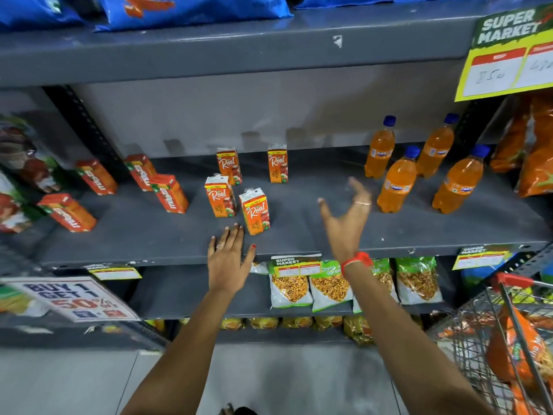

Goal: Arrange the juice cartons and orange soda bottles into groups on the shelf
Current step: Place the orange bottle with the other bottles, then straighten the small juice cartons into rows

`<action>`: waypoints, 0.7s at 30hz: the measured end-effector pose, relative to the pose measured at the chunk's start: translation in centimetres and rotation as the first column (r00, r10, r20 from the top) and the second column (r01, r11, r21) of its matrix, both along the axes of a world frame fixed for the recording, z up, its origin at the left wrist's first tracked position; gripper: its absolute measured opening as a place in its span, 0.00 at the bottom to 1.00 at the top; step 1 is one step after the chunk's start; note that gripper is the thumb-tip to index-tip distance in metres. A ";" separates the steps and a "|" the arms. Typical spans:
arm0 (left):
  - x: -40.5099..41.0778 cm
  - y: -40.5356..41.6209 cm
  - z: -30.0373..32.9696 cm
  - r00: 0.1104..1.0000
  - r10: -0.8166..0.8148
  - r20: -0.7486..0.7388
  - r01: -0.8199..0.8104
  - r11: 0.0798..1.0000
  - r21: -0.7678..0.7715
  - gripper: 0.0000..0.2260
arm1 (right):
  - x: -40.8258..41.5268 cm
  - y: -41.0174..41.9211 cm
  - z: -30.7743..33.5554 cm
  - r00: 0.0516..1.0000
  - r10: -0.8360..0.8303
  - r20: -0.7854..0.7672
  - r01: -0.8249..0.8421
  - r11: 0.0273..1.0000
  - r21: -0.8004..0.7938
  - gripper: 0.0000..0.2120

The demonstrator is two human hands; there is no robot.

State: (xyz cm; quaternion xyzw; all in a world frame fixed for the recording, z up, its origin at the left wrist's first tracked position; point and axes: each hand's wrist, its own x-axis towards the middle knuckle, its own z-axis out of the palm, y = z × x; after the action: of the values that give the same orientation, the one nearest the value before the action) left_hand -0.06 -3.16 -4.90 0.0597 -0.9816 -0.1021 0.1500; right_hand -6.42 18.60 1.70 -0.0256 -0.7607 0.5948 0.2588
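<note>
On the grey shelf (299, 241) stand several Real juice cartons in the middle, the nearest one (255, 211) by the front edge. Several Maaza cartons, such as one (169, 193), stand at the left. Several orange soda bottles with blue caps stand at the right, the closest (396, 180) just right of my right hand. My left hand (229, 259) lies flat on the shelf's front edge, fingers apart, just left of and below the nearest Real carton. My right hand (348, 217) hovers open above the shelf between cartons and bottles, holding nothing.
Snack packets (329, 284) fill the shelf below. Orange snack bags (532, 151) hang at the far right. A wire shopping cart (508, 339) with a red handle stands at the lower right. A yellow price sign (508, 55) hangs from the upper shelf edge. A promo sign (74, 298) sits at the lower left.
</note>
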 end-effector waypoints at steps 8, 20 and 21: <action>0.1 -0.2 0.2 0.999 -0.027 0.018 0.026 0.999 0.031 0.30 | 1.1 -9.7 -1.2 0.864 0.411 0.291 -0.452 0.888 0.086 0.39; 0.2 -0.3 -0.1 0.999 -0.039 0.013 0.038 0.998 0.048 0.29 | -1.1 -9.5 -0.7 0.977 0.100 0.189 -0.129 0.981 0.144 0.26; 0.1 -0.3 -0.1 0.999 -0.039 0.016 0.038 0.998 0.046 0.29 | -1.6 -9.3 -0.6 0.978 0.078 0.195 -0.106 0.984 0.141 0.26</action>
State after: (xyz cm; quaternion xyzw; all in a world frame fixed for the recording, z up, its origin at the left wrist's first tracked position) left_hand 0.08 -3.43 -4.95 0.0451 -0.9812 -0.1267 0.1384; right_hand -8.02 9.30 1.10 -0.0271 -0.8248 0.5420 0.1589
